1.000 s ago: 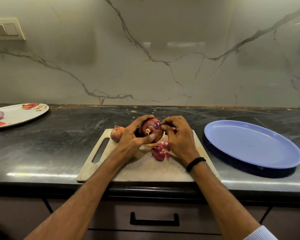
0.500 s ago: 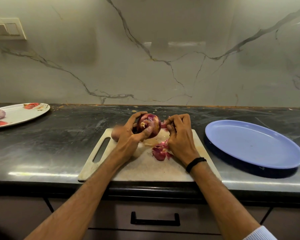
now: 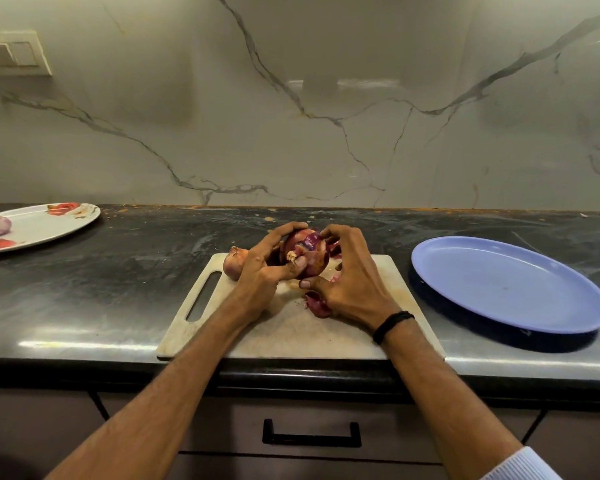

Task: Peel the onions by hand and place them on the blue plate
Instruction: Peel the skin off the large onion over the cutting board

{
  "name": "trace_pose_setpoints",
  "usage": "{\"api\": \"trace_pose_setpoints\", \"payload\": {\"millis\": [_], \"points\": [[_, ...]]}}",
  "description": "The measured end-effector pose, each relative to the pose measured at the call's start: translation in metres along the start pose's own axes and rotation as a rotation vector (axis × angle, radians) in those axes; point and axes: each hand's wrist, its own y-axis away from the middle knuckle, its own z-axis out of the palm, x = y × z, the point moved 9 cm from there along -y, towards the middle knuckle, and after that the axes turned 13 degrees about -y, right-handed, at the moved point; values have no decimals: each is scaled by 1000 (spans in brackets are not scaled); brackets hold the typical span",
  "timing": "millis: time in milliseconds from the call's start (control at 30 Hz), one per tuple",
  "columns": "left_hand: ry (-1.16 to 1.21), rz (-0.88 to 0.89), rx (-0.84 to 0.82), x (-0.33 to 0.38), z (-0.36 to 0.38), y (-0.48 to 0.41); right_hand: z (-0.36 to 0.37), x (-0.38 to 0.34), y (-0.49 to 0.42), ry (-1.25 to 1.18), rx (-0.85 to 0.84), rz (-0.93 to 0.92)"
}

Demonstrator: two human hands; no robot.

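No text, label, brand, number or sign can be read anywhere in the head view, on any surface or object shown.

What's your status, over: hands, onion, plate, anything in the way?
Gripping partly peeled onion: left hand, right hand, above cutting board. No onion on blue plate yet. Nothing blocking; second onion, peel scraps on board.
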Motion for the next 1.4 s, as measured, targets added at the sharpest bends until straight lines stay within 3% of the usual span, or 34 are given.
{"api": "trace_pose_setpoints", "payload": {"millis": [267, 1400], "points": [[136, -40, -10, -8, 0, -1, -5, -9, 0, -14, 45, -10], [107, -62, -35, -7, 1, 1, -1, -13, 2, 68, -17, -55]]}}
